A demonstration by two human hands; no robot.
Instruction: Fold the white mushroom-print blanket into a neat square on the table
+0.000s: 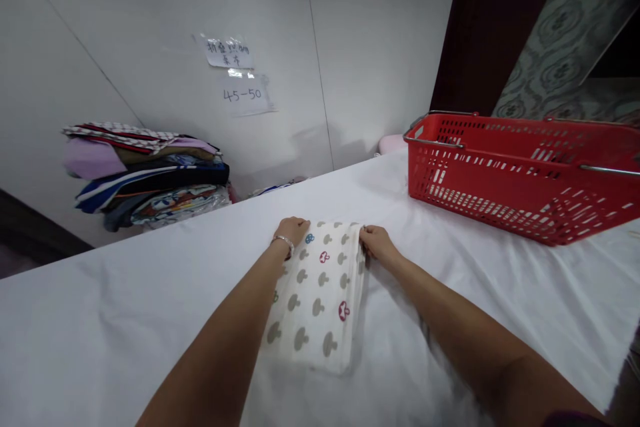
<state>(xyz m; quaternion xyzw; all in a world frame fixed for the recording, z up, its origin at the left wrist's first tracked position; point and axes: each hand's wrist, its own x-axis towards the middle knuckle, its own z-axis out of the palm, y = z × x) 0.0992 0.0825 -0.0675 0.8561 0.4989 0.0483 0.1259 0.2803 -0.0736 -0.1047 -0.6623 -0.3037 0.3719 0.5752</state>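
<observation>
A white cloth [320, 293] printed with grey, red and blue mushroom shapes lies folded in layers on the white-covered table. At its far left corner is my left hand [293, 230], with a bracelet at the wrist and the fingers closed on the edge. My right hand [379, 242] pinches the far right corner, where several layers show along the side. The cloth's near end lies flat toward me between my forearms.
A red plastic basket [500, 180] with metal handles stands at the right on the table [150, 307]. Folded clothes [150, 173] are piled at the left by the wall. Two paper notes [245, 95] hang on the wall, and something pink [393, 144] shows behind the table.
</observation>
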